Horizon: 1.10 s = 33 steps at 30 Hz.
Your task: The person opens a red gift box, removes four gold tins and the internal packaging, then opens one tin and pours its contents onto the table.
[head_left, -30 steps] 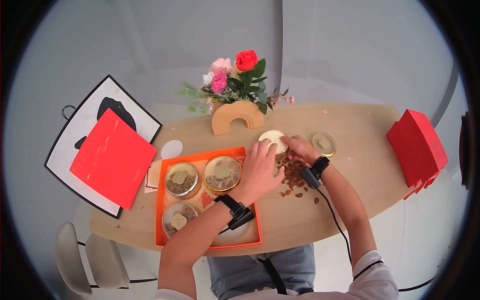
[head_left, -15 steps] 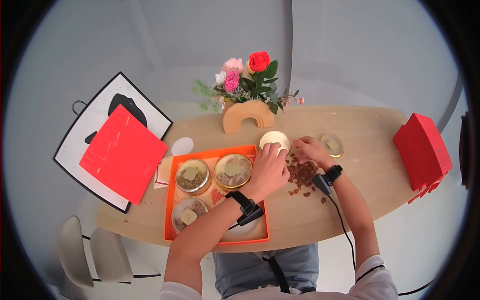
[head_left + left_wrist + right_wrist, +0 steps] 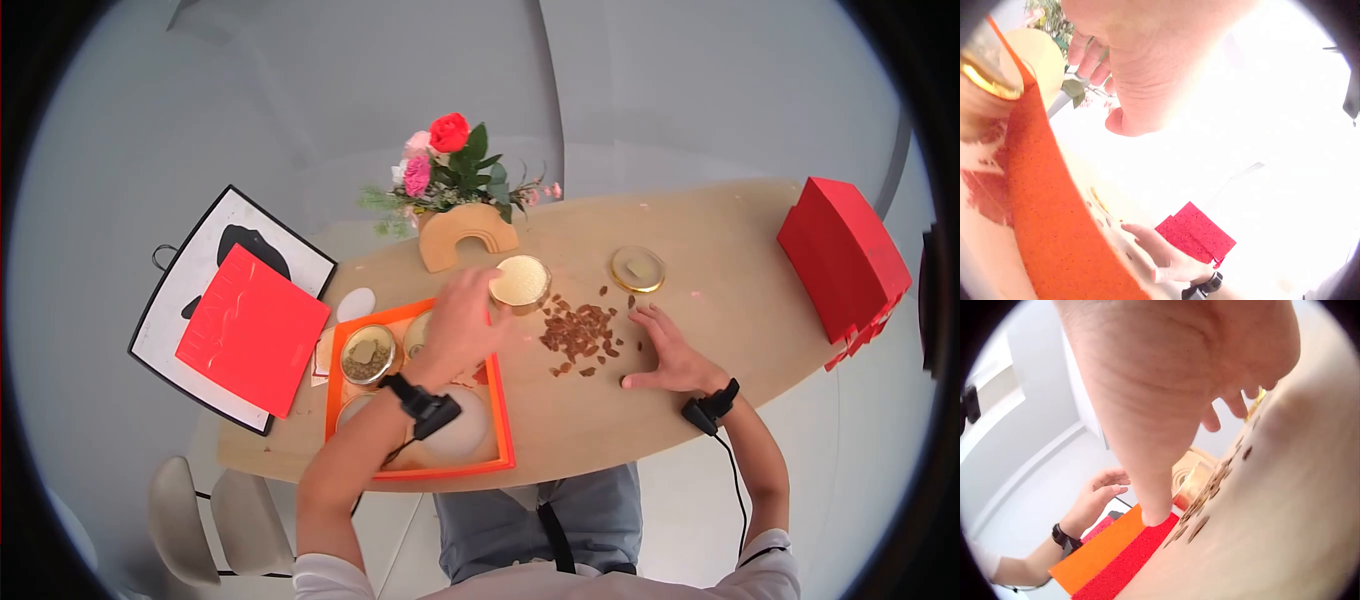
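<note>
My left hand (image 3: 462, 328) hovers over the back right part of an orange box (image 3: 506, 425), its fingers loosely bent and holding nothing. Its fingertips are close to the left rim of a round container (image 3: 521, 281) with a pale gold top, which stands outside the box. A scattered heap of brown dried pieces (image 3: 578, 332) lies in front of that container. To the right of the heap is my right hand (image 3: 672, 358), fingers and thumb spread apart around nothing. A round gold-rimmed lid (image 3: 638, 269) lies farther back. My left hand and forearm hide some round containers in the box.
A clear-lidded round container (image 3: 368, 354) sits in the box's back left. Flowers (image 3: 450, 160) in an arched wooden vase (image 3: 465, 232) stand behind. A red box (image 3: 848, 258) is at the right, a red folder (image 3: 255, 330) on a framed board at the left, beside a white disc (image 3: 356, 304).
My left hand has come off the gold-topped container and moved left over the box. The right hand has drawn back from the brown pieces, toward me and rightward, fingers spreading. The head view has shifted.
</note>
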{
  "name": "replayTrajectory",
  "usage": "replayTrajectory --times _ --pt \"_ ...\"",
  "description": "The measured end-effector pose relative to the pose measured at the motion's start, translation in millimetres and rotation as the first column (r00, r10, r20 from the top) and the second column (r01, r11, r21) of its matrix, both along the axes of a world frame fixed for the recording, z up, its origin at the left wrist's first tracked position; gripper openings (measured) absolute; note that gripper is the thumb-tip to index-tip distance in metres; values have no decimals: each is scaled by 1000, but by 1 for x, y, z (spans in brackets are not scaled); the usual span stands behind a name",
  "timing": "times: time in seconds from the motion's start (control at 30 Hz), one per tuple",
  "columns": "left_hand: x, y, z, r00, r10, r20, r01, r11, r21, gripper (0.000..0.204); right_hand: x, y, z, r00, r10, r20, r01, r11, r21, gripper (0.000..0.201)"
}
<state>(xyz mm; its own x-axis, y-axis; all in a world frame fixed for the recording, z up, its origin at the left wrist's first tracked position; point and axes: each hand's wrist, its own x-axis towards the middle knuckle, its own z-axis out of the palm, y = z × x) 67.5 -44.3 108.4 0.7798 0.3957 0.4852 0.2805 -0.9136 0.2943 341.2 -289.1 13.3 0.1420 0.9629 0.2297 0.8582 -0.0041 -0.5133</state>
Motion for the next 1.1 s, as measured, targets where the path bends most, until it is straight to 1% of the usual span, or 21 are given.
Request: replayTrajectory --times 0.03,0.07,0.1,0.13,0.17,0.2,0.23,0.27,0.3,0.37,0.43,0.53,0.6,0.67,0.73,0.8,0.87,0.93,1.0,1.07,1.1 --pt "-9 3 8 999 32 -13 -32 998 -50 50 -1 -2 -5 999 25 -40 -25 1000 6 111" --pt "-18 8 9 999 25 -20 -26 999 -46 50 -2 -2 -8 995 54 -79 -53 998 16 115" --pt "-28 13 6 997 58 -44 -59 998 -20 51 -3 -1 -10 995 49 -85 -47 999 22 115" --pt "-36 17 4 994 93 -65 -93 996 10 53 -5 1 -11 996 67 -52 -67 998 7 118" --pt "-43 18 4 993 92 -69 -91 996 19 53 -7 6 -12 996 87 -19 -87 996 -8 120" --pt "-50 17 2 982 129 -138 -129 992 11 56 -8 13 -14 996 86 -22 -86 996 -1 120" --pt "-55 15 0 965 166 -205 -168 986 6 58 -9 22 -17 992 126 -10 -126 992 18 121" --pt "-59 14 -2 964 166 -206 -167 986 11 58 -8 30 -20 986 165 4 -165 986 36 121" --pt "-63 14 -3 960 166 -225 -174 985 -12 60 -8 39 -22 987 164 5 -164 986 41 121" --pt "-67 10 -4 957 166 -239 -179 983 -32 62 -9 55 -24 987 128 93 -132 991 32 122" --pt "-69 5 0 945 164 -282 -191 979 -72 65 -8 67 -23 988 110 111 -113 993 25 122" --pt "-69 -1 0 935 175 -308 -204 977 -65 65 -5 82 -26 987 87 135 -90 996 16 122" --pt "-69 -2 -1 943 159 -291 -190 979 -79 64 -4 84 -25 987 78 142 -81 997 15 123" --pt "-68 -1 -1 952 135 -276 -166 982 -94 63 -4 81 -23 992 77 96 -82 996 45 122" --pt "-67 4 0 946 139 -291 -189 970 -150 69 1 73 -21 992 72 103 -77 996 43 120" --pt "-68 17 -9 952 128 -278 -177 971 -158 70 4 64 -20 992 67 109 -71 997 35 117" --pt "-67 29 -16 957 109 -269 -157 974 -162 72 7 56 -20 988 57 145 -47 996 -69 117" --pt "-66 37 -22 962 89 -259 -138 974 -177 77 8 55 -22 986 52 159 -41 996 -76 117" --pt "-64 34 -17 955 86 -283 -141 974 -179 79 9 58 -22 983 56 173 -42 996 -83 117" --pt "-63 34 -15 947 93 -309 -155 971 -180 82 9 67 -22 985 120 121 -114 992 -55 119" --pt "-64 35 -16 946 85 -313 -145 974 -174 83 8 72 -23 985 124 122 -118 991 -54 119"
